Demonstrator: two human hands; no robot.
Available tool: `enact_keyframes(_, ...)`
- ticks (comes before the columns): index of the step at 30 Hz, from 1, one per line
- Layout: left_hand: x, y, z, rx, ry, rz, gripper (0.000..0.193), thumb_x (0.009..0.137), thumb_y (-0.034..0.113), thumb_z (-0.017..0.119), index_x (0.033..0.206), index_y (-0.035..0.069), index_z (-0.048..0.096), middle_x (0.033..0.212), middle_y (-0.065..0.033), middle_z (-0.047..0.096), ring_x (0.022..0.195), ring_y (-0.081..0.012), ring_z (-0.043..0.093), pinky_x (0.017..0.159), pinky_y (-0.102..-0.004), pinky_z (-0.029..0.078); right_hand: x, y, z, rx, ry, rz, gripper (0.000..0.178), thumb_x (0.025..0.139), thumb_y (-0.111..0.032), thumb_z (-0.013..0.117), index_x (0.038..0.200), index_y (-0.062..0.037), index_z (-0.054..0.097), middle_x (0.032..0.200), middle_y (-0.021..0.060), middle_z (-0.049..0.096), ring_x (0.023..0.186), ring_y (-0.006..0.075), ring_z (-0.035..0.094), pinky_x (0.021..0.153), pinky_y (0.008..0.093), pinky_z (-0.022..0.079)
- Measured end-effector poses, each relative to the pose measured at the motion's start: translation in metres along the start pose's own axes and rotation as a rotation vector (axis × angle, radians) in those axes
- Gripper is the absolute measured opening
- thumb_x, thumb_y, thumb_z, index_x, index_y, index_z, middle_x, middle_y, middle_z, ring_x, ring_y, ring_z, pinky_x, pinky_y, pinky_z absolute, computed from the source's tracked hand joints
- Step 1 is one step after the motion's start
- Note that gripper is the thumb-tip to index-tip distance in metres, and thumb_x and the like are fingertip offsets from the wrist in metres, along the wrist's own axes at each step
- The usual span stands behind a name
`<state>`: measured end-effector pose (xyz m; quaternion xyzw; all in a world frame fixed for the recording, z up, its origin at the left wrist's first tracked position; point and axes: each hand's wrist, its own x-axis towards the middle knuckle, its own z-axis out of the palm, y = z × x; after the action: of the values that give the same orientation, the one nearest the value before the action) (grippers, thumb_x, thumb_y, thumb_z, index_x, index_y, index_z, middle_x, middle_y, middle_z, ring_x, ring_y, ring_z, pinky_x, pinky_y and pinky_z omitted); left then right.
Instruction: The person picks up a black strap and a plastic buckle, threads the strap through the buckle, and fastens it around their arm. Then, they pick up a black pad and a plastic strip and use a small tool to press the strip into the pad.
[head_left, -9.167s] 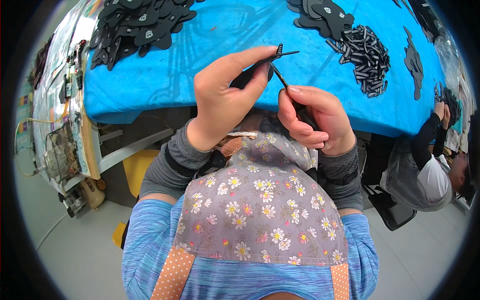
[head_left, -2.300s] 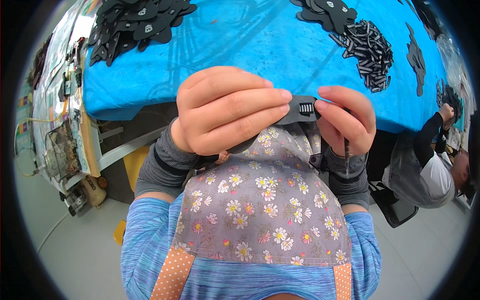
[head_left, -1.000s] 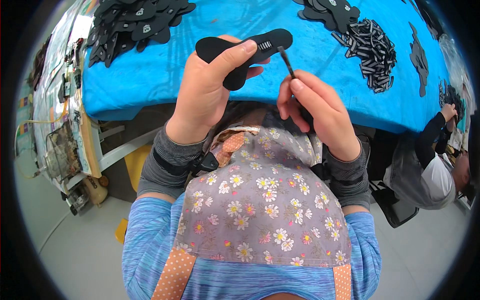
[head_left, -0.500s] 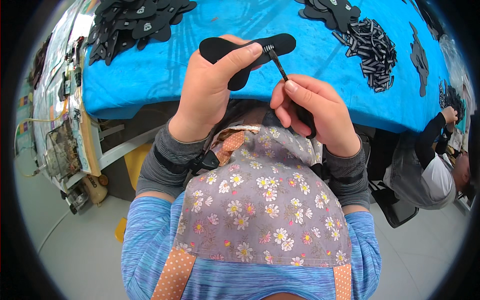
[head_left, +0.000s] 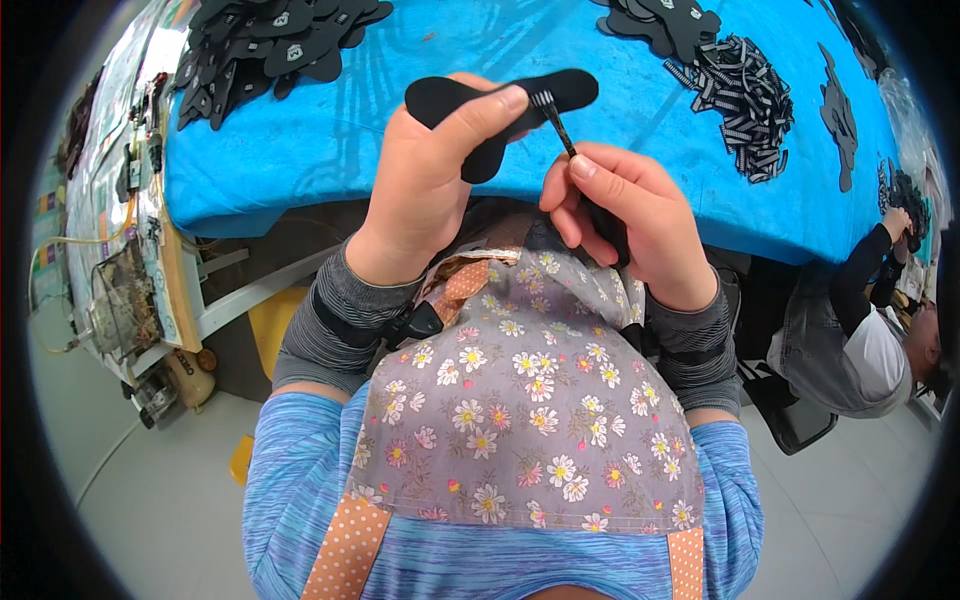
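Observation:
My left hand (head_left: 425, 185) is closed on a flat black branching piece (head_left: 572, 88), thumb on top and fingers behind it. Next to the thumb tip, a small black-and-white striped tab (head_left: 542, 98) sits on this piece. My right hand (head_left: 645, 205) grips a slim dark tool (head_left: 563, 133) with a thick black lower end partly hidden by the fingers. Its narrow tip meets the striped tab. Whether the tool is tweezers or scissors I cannot make out. Both hands are raised over the near edge of the blue-covered table (head_left: 450, 45).
Black flat pieces lie heaped at the far left (head_left: 290, 55), with another stack (head_left: 665, 25) at the far right. Beside that stack is a pile of striped tabs (head_left: 745, 115). Further right lies a row of black pieces (head_left: 838, 125). Another person's hand (head_left: 897, 223) works at the right edge.
The black piece and my left hand have shifted slightly to the right. My right hand still holds the tool, its tip remaining at the striped tab.

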<state>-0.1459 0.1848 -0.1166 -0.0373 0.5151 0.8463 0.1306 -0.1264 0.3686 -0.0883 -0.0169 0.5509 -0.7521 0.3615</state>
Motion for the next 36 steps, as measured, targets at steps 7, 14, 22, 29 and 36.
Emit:
enact_keyframes(7,0.002,0.003,-0.002,-0.080,0.011,0.052,0.013,0.084,0.015,0.061,0.086,0.002,0.060,0.085,-0.0068,0.062,0.082,-0.0150,0.059,0.079,-0.0283,0.047,-0.002,0.003,-0.002,-0.052,0.049,-0.081,0.033,0.095,-0.026,0.040,0.084,-0.0006,0.057,0.062,0.0024,0.053,0.041,0.0041,0.038,0.041,0.0171,0.029)
enact_keyframes(14,0.000,0.000,0.001,0.070,-0.005,0.061,0.012,0.082,0.011,0.062,0.087,0.001,0.060,0.085,-0.0054,0.062,0.083,-0.0119,0.058,0.077,-0.0260,0.045,-0.001,0.002,-0.003,-0.040,0.022,-0.026,0.033,0.095,-0.026,0.040,0.084,-0.0003,0.057,0.062,0.0035,0.054,0.041,0.0053,0.040,0.040,0.0179,0.031)
enact_keyframes(22,0.000,-0.007,0.007,0.131,-0.039,0.034,0.012,0.080,0.014,0.065,0.082,0.001,0.065,0.068,0.0033,0.055,0.061,-0.0037,0.045,0.053,-0.0196,0.032,0.008,0.010,0.000,-0.045,0.121,-0.062,0.029,0.094,-0.026,0.044,0.088,-0.0012,0.058,0.064,0.0033,0.055,0.043,0.0046,0.041,0.042,0.0175,0.031)
enact_keyframes(29,0.002,-0.012,0.005,0.041,0.032,0.024,0.014,0.080,0.013,0.065,0.086,0.001,0.065,0.071,0.0032,0.056,0.062,-0.0031,0.045,0.054,-0.0189,0.033,0.007,0.012,-0.004,-0.014,0.119,-0.067,0.026,0.094,-0.026,0.046,0.093,-0.0025,0.058,0.062,-0.0017,0.045,0.045,0.0012,0.032,0.040,0.0164,0.024)
enact_keyframes(36,0.004,-0.012,0.003,0.048,-0.027,0.035,0.014,0.081,0.012,0.065,0.089,0.001,0.064,0.077,0.0016,0.059,0.066,-0.0029,0.047,0.057,-0.0180,0.035,0.013,0.016,-0.001,0.190,0.128,-0.098,0.026,0.094,-0.026,0.046,0.094,-0.0024,0.057,0.060,-0.0032,0.040,0.047,0.0014,0.029,0.039,0.0169,0.021)
